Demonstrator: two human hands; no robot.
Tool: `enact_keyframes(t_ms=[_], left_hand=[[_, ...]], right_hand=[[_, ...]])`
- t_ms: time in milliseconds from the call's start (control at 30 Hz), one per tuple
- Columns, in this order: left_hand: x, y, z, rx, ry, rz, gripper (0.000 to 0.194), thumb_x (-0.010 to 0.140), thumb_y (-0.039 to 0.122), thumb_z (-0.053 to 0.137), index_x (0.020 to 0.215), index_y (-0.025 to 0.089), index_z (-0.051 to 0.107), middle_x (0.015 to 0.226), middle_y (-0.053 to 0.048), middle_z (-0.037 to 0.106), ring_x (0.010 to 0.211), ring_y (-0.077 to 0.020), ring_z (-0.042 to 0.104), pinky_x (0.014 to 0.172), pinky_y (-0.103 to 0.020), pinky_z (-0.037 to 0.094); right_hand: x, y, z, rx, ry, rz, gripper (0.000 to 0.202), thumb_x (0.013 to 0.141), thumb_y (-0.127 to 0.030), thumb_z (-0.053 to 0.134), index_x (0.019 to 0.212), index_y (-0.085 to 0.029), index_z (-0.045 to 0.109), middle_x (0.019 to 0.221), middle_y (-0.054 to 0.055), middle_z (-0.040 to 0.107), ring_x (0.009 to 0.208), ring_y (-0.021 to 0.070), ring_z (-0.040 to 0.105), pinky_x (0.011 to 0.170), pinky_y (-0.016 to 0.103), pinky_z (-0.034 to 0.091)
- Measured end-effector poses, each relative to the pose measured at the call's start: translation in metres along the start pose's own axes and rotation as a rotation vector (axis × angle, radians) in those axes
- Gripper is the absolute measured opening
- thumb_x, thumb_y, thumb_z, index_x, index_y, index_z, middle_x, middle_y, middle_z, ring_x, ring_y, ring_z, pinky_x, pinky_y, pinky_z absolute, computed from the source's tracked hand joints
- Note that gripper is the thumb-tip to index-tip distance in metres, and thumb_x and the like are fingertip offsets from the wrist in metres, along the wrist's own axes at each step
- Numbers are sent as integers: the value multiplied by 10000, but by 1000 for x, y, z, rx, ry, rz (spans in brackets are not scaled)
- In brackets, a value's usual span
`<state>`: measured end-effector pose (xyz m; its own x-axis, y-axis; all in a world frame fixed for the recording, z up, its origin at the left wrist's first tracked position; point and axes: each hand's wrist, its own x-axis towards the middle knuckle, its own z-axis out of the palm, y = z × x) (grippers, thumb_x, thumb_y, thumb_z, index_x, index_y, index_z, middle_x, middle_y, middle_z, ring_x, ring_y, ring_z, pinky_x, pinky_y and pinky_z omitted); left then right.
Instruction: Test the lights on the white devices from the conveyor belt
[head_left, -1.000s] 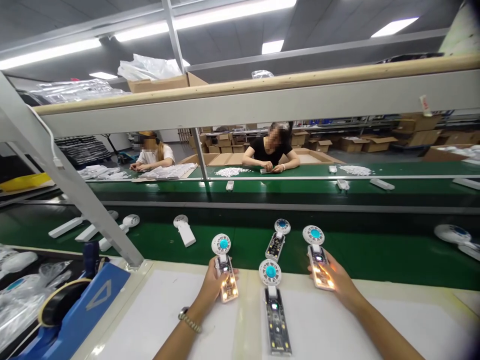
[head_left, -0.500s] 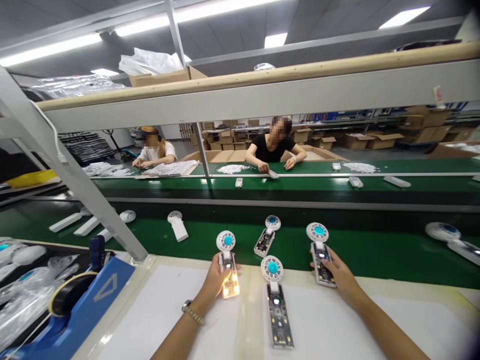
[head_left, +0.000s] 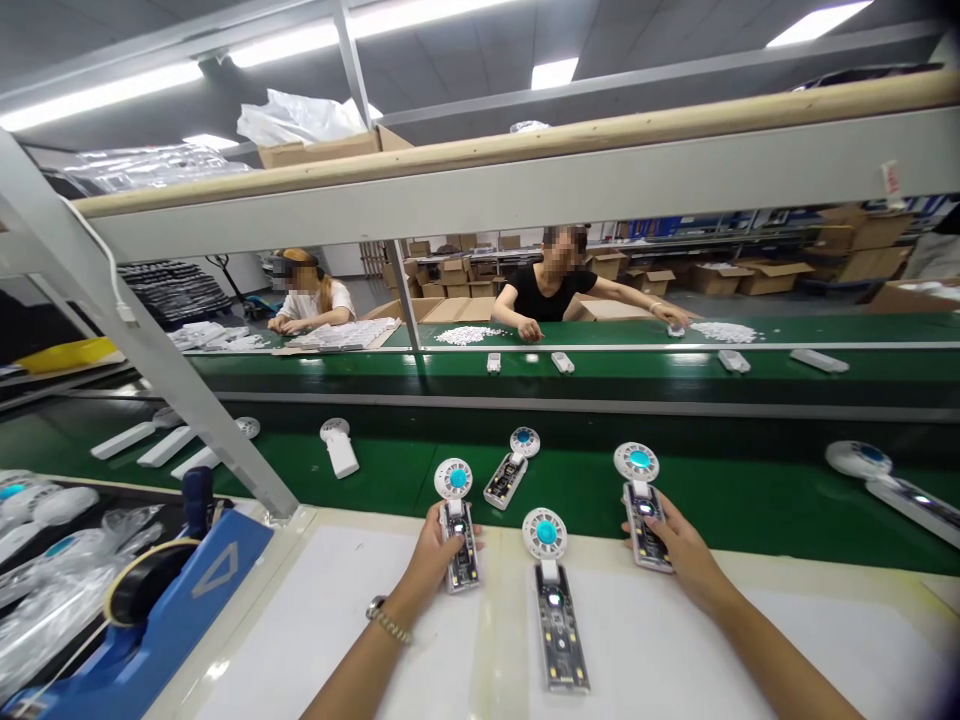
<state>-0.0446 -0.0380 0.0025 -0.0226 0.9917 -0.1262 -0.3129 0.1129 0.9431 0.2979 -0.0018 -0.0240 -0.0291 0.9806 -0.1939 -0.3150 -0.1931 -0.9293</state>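
Note:
My left hand (head_left: 437,548) is wrapped round the handle of a small handheld fan (head_left: 454,479), thumb on its exposed circuit board. The fan has a round white head with a blue centre. In my right hand (head_left: 679,540) is a similar fan (head_left: 637,462), its head up and my thumb pressed on the dark board, where a small light glows. Between my hands a third fan (head_left: 561,625) lies face up on the white work surface (head_left: 622,640), a small light lit on its board. Just beyond, another open fan (head_left: 506,480) rests on the green belt.
A blue tape dispenser (head_left: 187,590) stands at left beside bagged fans (head_left: 52,570). White-backed fans (head_left: 341,450) lie on the green conveyor belt (head_left: 405,430), with another fan (head_left: 911,500) at right. A slanted metal post (head_left: 172,350) rises at left. Two people sit across the belts.
Yellow lights on the fan in my left hand have gone dark. Fans on the near belt have shifted left. The co-worker opposite has let go of a white casing and reached sideways.

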Motion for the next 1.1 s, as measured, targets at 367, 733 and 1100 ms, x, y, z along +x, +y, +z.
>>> enact_keyframes(t_ms=[367, 733, 1100], left_hand=[[2, -5, -6, 17, -66, 21, 505, 708, 229, 642, 1102, 197, 327, 1068, -101, 564, 849, -218, 620, 766, -379, 494], [-1, -1, -7, -18, -150, 26, 543, 656, 189, 704, 1096, 194, 386, 1139, -104, 518, 955, -228, 572, 868, -407, 443], [1, -6, -15, 17, -224, 35, 532, 703, 139, 634, 1150, 194, 349, 975, -81, 590, 890, -217, 587, 837, -399, 433]], right_hand=[[-4, -4, 0, -1, -17, 67, 766, 725, -342, 639, 1351, -246, 207, 849, 64, 690, 733, 242, 653, 634, 338, 515], [0, 1, -5, 44, -76, 50, 899, 674, -367, 708, 1364, -246, 143, 928, 71, 680, 829, 255, 644, 719, 351, 508], [-3, -1, -6, 28, -96, 36, 943, 661, -370, 721, 1370, -237, 113, 932, 80, 682, 841, 254, 642, 733, 353, 504]])
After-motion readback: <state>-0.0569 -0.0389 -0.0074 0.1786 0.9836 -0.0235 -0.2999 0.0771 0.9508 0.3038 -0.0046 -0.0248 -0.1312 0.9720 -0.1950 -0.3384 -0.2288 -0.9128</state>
